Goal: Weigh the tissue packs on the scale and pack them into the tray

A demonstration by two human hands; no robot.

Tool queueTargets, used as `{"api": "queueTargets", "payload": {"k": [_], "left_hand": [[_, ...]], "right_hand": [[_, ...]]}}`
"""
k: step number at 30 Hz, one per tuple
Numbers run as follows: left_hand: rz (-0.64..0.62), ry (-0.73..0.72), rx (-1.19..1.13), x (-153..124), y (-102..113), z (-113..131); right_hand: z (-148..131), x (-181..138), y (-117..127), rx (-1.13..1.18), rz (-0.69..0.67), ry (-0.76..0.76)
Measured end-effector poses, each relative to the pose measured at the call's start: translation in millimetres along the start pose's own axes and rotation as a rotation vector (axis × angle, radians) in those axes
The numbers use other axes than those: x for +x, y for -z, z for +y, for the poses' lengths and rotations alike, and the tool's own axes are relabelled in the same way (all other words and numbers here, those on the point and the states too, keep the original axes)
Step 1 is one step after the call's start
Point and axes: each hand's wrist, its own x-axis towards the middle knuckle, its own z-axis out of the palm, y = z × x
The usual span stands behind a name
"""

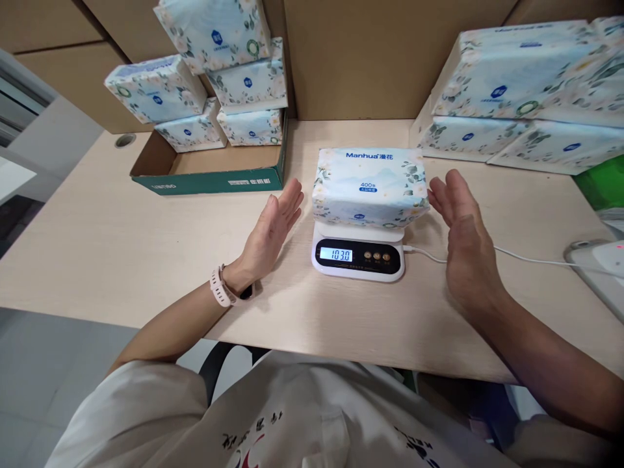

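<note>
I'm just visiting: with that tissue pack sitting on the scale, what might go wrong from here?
1. The tissue pack overhangs the scale on the right, close to the right hand, so a bump might tip it.
2. The white cable plugged into the scale passes behind that hand in this view; a snag could shift the scale.
3. The top pack stacked at the left leans, so a knock could perhaps topple it.
</note>
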Motion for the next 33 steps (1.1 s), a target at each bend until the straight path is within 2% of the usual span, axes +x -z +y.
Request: {"api": "queueTargets", "payload": {"k": [11, 25, 33], "left_hand": [[-0.005, 0.008, 0.000, 0.3, -0.1, -1.0], [0.002, 0.008, 0.001, 0.6, -0.9, -2.7], [-0.019, -0.015, 0.044, 9.8, 5.3, -11.4]], "right_hand": [[2.0, 1.4, -0.2, -0.023, -0.019, 0.020], [-2.6, -1.1, -1.7, 0.011, -0.053, -0.039], [-5.0, 0.1, -8.5, -0.079, -0.099, -0.051]]}}
